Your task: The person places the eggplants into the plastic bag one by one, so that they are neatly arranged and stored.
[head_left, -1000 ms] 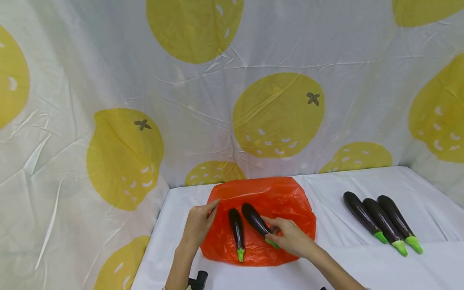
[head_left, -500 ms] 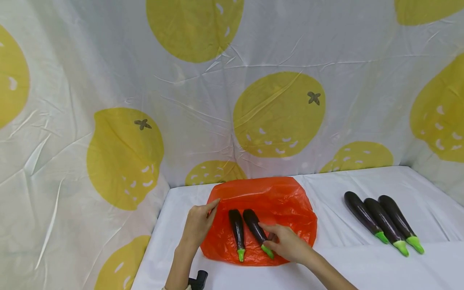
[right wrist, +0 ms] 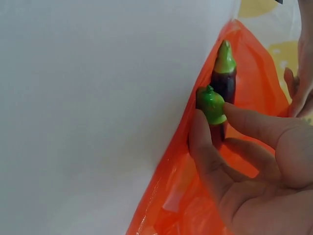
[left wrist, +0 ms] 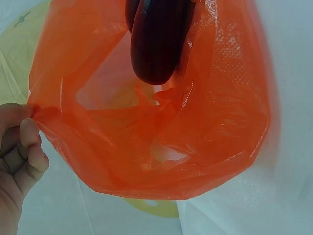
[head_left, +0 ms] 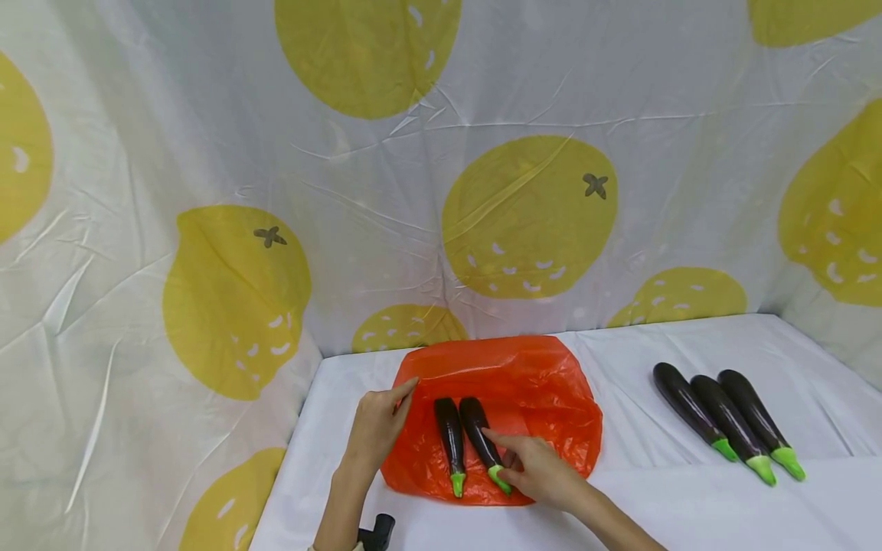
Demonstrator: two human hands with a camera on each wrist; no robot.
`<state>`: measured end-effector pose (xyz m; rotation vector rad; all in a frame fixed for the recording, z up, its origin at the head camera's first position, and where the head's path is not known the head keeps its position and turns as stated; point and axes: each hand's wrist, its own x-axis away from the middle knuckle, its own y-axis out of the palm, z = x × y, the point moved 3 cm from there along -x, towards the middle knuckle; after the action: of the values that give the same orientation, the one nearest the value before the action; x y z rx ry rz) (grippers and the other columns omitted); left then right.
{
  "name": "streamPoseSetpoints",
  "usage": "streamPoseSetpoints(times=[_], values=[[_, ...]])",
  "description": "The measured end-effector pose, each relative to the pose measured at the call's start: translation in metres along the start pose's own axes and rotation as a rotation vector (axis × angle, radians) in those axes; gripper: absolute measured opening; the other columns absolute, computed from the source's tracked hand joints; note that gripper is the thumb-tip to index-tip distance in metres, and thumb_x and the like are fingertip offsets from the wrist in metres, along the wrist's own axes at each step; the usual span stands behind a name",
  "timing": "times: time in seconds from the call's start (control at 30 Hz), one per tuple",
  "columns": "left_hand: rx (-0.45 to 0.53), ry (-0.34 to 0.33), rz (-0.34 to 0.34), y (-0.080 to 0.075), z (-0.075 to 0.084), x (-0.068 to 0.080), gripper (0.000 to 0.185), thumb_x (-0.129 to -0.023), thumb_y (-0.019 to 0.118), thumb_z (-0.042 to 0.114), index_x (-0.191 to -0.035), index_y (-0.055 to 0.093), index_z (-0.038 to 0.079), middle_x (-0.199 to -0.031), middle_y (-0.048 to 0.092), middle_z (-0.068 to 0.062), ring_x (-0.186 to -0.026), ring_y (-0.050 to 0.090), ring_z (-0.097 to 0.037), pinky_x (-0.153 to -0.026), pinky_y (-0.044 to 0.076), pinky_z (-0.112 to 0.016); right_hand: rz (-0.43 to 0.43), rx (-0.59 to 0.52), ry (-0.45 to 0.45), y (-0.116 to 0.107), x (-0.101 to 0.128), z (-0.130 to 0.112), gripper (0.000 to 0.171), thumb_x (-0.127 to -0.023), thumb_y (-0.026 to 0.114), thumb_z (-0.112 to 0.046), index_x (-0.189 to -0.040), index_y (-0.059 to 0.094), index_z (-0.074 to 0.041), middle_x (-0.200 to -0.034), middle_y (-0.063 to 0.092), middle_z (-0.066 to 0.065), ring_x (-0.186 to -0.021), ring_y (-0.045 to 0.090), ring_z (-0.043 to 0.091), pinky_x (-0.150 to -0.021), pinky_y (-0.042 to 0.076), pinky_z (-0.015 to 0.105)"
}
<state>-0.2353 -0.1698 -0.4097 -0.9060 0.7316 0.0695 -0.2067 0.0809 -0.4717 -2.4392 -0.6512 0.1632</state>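
Red, thin and slack: noted a plastic bag [head_left: 565,413] on white cloth [head_left: 675,497], pinched at its left rim by the left hand [head_left: 377,425]. Found on its lower film, a held eggplant [head_left: 475,422], gripped near the green stem by thumb and fingers of the right hand [head_left: 544,468], beside a neighbouring eggplant [head_left: 450,438]. Likely collapse of the opening upon any slip of the left pinch, owing to limp film. Possible roll-out over the near edge if tugged. Well apart: three further eggplants [head_left: 728,425].
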Motion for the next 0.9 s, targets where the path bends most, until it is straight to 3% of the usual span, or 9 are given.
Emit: streamPoseSetpoints(times=[0.23,0.4,0.63,0.9], values=[[0.003,0.010,0.008,0.000,0.000,0.000,0.030,-0.087,0.077,-0.006,-0.117,0.077,-0.003,-0.085,0.079,-0.016,-0.054,0.040,-0.002,-0.054,0.048,-0.014,-0.005,0.008,-0.018,0.005,-0.004,-0.003,0.062,-0.092,0.077,-0.010,-0.150,0.054,-0.006,-0.080,0.060,-0.001,-0.069,0.052,0.013,-0.055,0.043,0.019],[-0.003,0.016,0.010,0.001,-0.002,0.000,0.029,-0.086,0.077,-0.006,-0.116,0.077,-0.003,-0.081,0.078,-0.015,-0.054,0.034,-0.001,-0.051,0.041,-0.014,-0.017,0.007,-0.040,0.009,-0.008,-0.007,0.062,-0.093,0.076,-0.008,-0.150,0.053,-0.002,-0.083,0.062,-0.001,-0.070,0.054,0.011,-0.058,0.045,0.018],[-0.010,0.011,0.008,0.002,-0.002,0.001,0.029,-0.086,0.078,-0.006,-0.115,0.078,-0.002,-0.078,0.077,-0.014,-0.054,0.034,-0.001,-0.052,0.040,-0.014,-0.031,-0.022,-0.035,0.008,-0.004,-0.006,0.061,-0.094,0.075,-0.012,-0.151,0.053,-0.005,-0.088,0.064,0.000,-0.073,0.055,0.013,-0.056,0.049,0.020],[-0.034,0.015,0.014,0.001,0.000,0.001,0.031,-0.086,0.078,-0.006,-0.117,0.077,-0.001,-0.091,0.080,-0.015,-0.059,0.052,-0.005,-0.064,0.058,-0.020,0.008,-0.050,-0.093,-0.023,0.025,0.005,0.054,-0.098,0.072,-0.022,-0.146,0.057,-0.002,-0.097,0.068,-0.003,-0.086,0.059,0.006,-0.067,0.055,0.020]])
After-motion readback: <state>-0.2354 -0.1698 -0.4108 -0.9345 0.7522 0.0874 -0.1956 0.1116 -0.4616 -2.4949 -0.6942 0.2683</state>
